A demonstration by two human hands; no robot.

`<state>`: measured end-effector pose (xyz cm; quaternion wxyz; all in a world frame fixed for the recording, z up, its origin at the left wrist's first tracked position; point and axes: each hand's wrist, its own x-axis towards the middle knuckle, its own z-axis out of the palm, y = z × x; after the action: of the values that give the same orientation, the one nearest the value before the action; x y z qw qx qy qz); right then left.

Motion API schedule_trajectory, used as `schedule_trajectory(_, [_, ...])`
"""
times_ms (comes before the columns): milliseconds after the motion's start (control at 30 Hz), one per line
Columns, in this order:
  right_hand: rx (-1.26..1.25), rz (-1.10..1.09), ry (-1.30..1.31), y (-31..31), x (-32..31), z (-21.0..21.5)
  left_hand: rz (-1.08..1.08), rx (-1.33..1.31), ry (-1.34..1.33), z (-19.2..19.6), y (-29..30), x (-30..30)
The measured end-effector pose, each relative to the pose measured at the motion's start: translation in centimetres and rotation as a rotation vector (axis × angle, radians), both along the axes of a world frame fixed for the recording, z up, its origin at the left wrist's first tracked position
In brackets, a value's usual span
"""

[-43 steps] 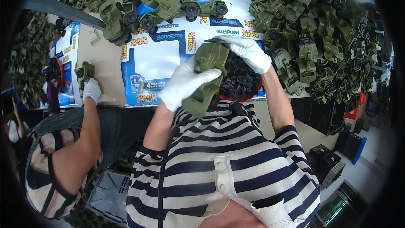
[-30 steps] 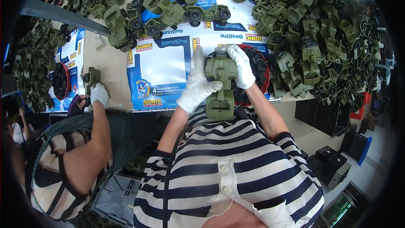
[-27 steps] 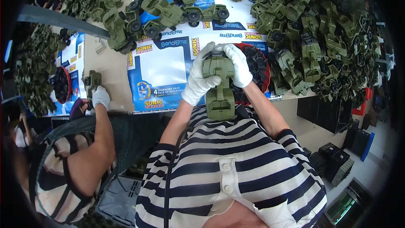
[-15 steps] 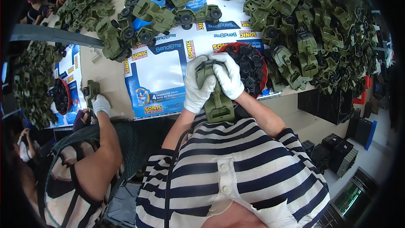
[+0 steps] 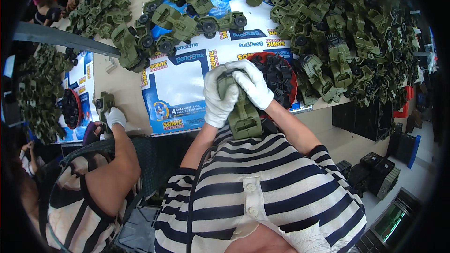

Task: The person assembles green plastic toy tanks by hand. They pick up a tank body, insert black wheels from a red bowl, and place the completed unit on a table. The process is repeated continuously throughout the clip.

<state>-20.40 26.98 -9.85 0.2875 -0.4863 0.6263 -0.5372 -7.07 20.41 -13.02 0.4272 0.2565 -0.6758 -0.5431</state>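
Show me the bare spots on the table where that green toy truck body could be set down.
Free: the white centre of the blue printed sheet, between the assembled trucks and the near table edge; also the bare tan strip to its left. Crowded: the truck pile on the right and the red bowl of black wheels.

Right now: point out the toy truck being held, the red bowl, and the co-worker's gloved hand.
toy truck (image 5: 244, 118), head view, on its green body below the hands.
red bowl (image 5: 271, 56), head view, on its upper rim.
co-worker's gloved hand (image 5: 115, 116), head view, on the back of the white glove.
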Motion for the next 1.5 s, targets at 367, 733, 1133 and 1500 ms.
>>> schedule_trajectory(367, [0.278,0.263,-0.883,4.5,0.3,1.3,0.35,-0.165,0.075,1.8,-6.5,-0.8])
schedule_trajectory(733, [-0.13,-0.248,-1.117,13.8,-3.0,7.2,-0.069,-0.1,-0.247,-0.6,-2.8,-3.8])
schedule_trajectory(1133, [-0.755,-1.121,-0.898,32.8,-5.7,5.4,-0.283,0.548,-0.749,-4.6,1.9,-1.9])
schedule_trajectory(1500, [-0.729,-1.322,-0.695,44.8,-24.8,4.3,-0.019,0.499,-0.598,-7.7,5.7,-8.2])
